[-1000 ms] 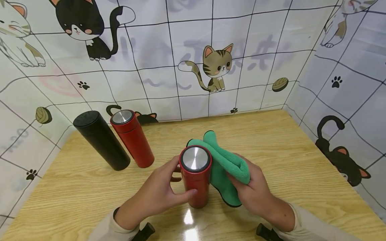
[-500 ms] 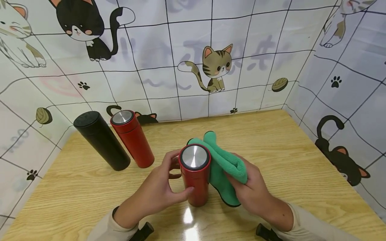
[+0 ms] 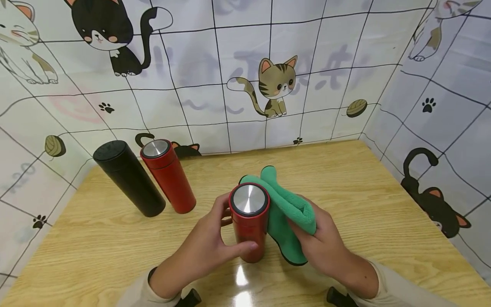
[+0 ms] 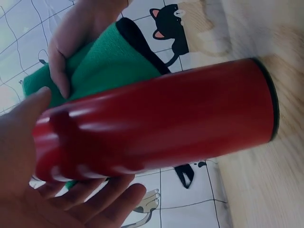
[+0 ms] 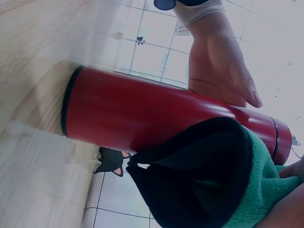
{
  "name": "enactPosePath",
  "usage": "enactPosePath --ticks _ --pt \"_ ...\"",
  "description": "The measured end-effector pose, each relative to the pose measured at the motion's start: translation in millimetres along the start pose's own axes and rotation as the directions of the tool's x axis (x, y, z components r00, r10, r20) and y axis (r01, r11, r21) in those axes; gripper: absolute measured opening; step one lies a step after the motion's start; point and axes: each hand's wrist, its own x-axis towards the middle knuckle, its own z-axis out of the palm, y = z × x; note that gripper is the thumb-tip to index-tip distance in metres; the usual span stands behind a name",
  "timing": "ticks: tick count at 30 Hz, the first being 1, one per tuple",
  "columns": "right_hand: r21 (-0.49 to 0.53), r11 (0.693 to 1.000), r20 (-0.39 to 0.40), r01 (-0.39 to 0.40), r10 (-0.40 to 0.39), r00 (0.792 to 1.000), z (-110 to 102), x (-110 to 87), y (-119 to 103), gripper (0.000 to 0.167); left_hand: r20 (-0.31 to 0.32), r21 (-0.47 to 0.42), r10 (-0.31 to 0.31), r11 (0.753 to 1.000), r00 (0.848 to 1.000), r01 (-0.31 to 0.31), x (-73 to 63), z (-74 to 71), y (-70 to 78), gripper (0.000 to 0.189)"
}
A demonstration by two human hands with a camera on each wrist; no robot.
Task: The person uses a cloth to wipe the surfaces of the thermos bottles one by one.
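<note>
A red thermos bottle (image 3: 251,232) with a silver lid top stands upright in the middle in the head view. My left hand (image 3: 215,234) holds it from the left, thumb across the front and fingers round the far side. In the left wrist view, the thermos bottle (image 4: 161,118) lies between the thumb and curled fingers. My right hand (image 3: 322,243) grips a folded green cloth (image 3: 285,204) with dark edging. The cloth is against the bottle's right side. From the right wrist view, the cloth (image 5: 256,175) covers part of the bottle (image 5: 123,109), its dark-edged fold hanging open.
At the back left stand a black bottle (image 3: 130,181) and a second red bottle (image 3: 170,179), side by side. The wooden table (image 3: 383,221) meets a cat-print cloth wall (image 3: 192,64) at the back and sides.
My left thumb lies slightly farther across the bottle's front than half a second ago. The bottle has shifted slightly to the right; the cloth stays against it. The back bottles have not moved.
</note>
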Motion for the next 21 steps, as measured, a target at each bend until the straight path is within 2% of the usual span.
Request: enactPosePath --ticks 3,5,10,12,17,21 --pt "0.033 0.997 0.056 -0.067 0.065 0.996 -0.4 0.7 1.5 0.051 -0.019 -0.011 -0.019 1.000 1.000 0.019 1.8 1.8 2.2 0.089" --pt "0.028 0.995 0.064 -0.094 0.092 0.994 -0.6 0.6 2.7 0.051 -0.028 -0.007 -0.014 1.000 1.000 0.014 2.9 1.8 3.4 0.086" --pt "-0.007 0.998 0.021 -0.065 0.065 0.998 -2.2 -0.6 2.3 0.051 -0.042 0.039 0.010 0.999 0.999 -0.008 4.0 -1.3 4.3 0.083" --pt "0.010 0.999 0.029 -0.051 0.051 0.998 -2.5 -0.3 2.2 0.051 -0.039 0.036 0.007 0.999 0.999 -0.006 4.0 -2.4 4.0 0.083" --pt "0.058 0.996 0.081 -0.061 0.056 0.995 -1.1 1.4 4.7 0.053 -0.022 -0.015 0.003 1.000 1.000 -0.003 4.0 -3.9 2.0 0.080" --pt "0.020 0.999 0.056 -0.044 0.043 0.997 -1.2 1.6 4.6 0.053 -0.018 -0.041 -0.015 0.999 1.000 0.014 4.1 -6.4 1.3 0.082"
